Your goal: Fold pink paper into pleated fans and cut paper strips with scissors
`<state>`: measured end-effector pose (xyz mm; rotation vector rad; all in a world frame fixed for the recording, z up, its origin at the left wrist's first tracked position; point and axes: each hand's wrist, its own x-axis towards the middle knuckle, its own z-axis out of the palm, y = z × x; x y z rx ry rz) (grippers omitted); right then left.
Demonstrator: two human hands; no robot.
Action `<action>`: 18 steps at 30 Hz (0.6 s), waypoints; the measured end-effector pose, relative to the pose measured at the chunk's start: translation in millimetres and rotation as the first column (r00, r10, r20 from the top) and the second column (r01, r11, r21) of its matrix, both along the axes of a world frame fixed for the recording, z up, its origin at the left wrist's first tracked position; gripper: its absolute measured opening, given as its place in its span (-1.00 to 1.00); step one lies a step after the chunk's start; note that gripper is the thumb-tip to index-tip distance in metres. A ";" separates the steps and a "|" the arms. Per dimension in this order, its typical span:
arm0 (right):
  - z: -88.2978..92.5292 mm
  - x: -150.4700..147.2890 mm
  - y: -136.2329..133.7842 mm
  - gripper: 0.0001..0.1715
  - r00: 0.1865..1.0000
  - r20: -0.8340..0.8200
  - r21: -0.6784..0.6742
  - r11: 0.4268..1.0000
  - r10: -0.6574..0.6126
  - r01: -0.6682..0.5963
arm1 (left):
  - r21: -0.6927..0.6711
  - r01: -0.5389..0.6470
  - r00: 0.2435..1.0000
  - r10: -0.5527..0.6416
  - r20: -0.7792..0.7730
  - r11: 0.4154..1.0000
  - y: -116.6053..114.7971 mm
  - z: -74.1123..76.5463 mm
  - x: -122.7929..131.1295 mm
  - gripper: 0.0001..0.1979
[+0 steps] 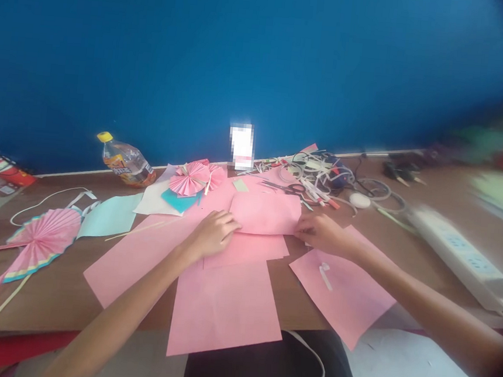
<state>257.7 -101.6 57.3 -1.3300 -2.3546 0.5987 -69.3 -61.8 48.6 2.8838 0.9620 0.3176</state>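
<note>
Pinching bent sheet (pixel 267 213) at both ends, with left fingers (pixel 232 224) and right fingers (pixel 307 226) nearly closed; scissors (pixel 284 188) just beyond right!

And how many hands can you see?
2: the left hand at the left end of the curled paper, and the right hand at its right end.

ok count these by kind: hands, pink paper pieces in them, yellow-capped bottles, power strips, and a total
Left hand and right hand: 2
Held pink paper piece: 1
Yellow-capped bottle: 1
Power strip: 1
Total: 5
</note>
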 end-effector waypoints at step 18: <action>-21.9 -18.8 -10.1 -0.75 0.947 0.322 0.318 0.941 0.005 -0.113 | -0.028 0.089 0.990 -0.085 0.109 0.996 -0.2 -24.2 57.9 -0.81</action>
